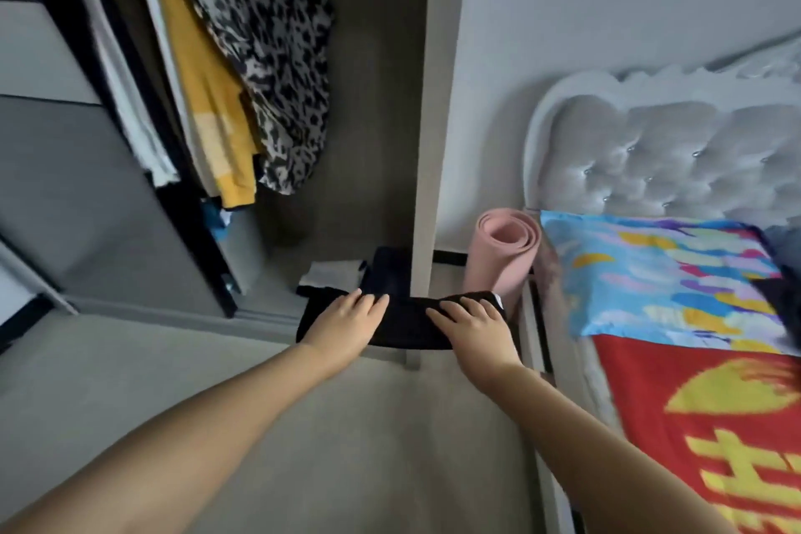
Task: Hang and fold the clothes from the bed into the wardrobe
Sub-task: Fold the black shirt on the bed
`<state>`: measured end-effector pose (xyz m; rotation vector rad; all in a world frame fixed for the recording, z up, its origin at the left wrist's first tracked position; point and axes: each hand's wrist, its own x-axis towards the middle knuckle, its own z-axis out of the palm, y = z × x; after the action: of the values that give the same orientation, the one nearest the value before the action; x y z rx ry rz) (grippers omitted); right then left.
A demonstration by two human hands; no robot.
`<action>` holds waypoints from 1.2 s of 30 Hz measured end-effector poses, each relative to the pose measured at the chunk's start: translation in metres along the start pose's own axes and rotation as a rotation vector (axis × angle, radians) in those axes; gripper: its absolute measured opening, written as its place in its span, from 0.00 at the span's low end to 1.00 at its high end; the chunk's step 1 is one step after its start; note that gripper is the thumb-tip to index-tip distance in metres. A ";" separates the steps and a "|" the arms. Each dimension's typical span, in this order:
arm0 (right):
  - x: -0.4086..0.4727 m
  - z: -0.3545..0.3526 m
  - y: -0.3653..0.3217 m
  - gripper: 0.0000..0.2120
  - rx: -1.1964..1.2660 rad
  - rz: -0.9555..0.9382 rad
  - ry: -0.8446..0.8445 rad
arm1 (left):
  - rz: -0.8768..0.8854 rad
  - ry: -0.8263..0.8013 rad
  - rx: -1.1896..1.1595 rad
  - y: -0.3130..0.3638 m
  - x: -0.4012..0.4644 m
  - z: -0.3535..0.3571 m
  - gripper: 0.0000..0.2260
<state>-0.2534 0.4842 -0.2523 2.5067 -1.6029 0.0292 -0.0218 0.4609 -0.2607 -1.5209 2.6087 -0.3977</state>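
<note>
A folded black garment [407, 323] is carried flat in front of the open wardrobe [372, 108]. My left hand [346, 323] holds its left end and my right hand [470, 325] holds its right end, fingers lying over the top; the thumbs are hidden underneath. On the wardrobe floor lie a folded dark garment [390, 269] and a folded grey-white one [333, 273]. A leopard-print top [264, 48] and a yellow top [203, 87] hang inside. The bed [702, 425] with its red and yellow cover is at the right.
The wardrobe's side panel [427, 186] stands just behind the black garment. A rolled pink mat [503, 260] stands between that panel and the bed. A bright patterned pillow [659, 277] lies below the tufted headboard [667, 156]. A grey sliding door [86, 204] is at left.
</note>
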 end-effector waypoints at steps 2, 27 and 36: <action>0.034 0.003 -0.040 0.34 0.037 -0.049 -0.035 | -0.022 -0.006 0.017 -0.045 -0.020 0.014 0.39; 0.409 0.084 -0.071 0.31 0.079 -0.229 -0.349 | -0.146 -0.104 -0.188 -0.308 0.140 0.173 0.36; 0.482 0.173 -0.090 0.35 0.221 0.108 -0.386 | 0.067 -0.203 -0.237 -0.383 0.227 0.272 0.39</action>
<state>0.0190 0.0613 -0.3837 2.7147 -1.9767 -0.2974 0.2447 0.0374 -0.4080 -1.4444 2.6086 0.0730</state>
